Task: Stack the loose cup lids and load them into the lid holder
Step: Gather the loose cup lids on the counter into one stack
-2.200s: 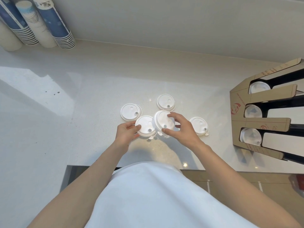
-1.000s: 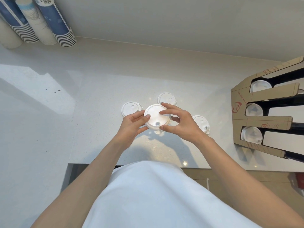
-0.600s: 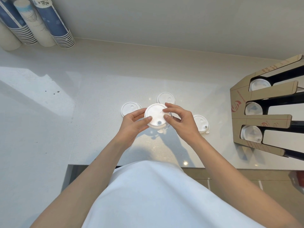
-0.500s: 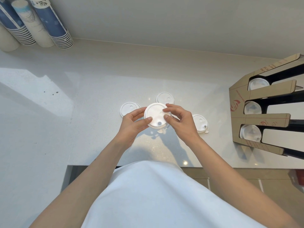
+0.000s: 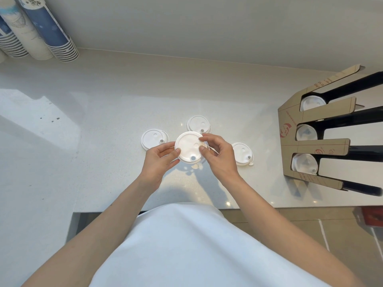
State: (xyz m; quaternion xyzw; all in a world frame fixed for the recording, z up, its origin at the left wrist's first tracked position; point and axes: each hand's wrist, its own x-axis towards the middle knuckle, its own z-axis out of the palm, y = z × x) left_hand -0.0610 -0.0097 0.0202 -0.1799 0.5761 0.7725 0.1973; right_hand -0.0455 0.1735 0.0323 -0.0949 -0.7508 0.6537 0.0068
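I hold a small stack of white cup lids [image 5: 188,146] above the counter, my left hand [image 5: 158,160] pinching its left rim and my right hand [image 5: 217,154] gripping its right rim. Three more white lids lie flat on the counter: one to the left [image 5: 152,138], one behind the stack [image 5: 198,123], one to the right [image 5: 242,153]. The brown cardboard lid holder [image 5: 315,146] stands at the right, with white lids showing in its three slots.
Stacks of blue and white paper cups [image 5: 44,32] lean at the back left by the wall. The white counter [image 5: 99,104] ends in a front edge near my body, with floor below on the right.
Both hands brought their lids together into one stack, lifted it off the counter and have held it nearly still for the last half second.
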